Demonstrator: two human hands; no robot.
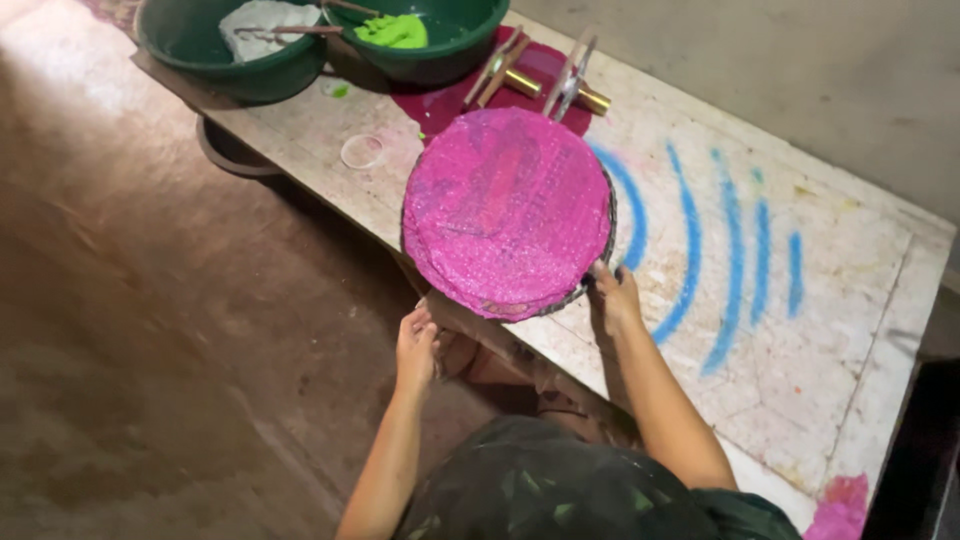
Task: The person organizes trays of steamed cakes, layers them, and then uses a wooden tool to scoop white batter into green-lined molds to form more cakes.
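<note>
Two hands bracket the pink disc [507, 210], a round glittery sheet on a sieve-like frame resting on the worktop [800, 330] and jutting past its near edge. Left of the disc's near rim, the left hand [416, 350] hangs just below it, fingers curled, holding nothing I can make out. Right of that rim, the right hand [612, 295] pinches the frame's edge. Being round, the disc has no long axis; it lies nearly flat, face up. With one side gripped, it could tip off the edge. Beyond it stand two green bowls [240, 50].
</note>
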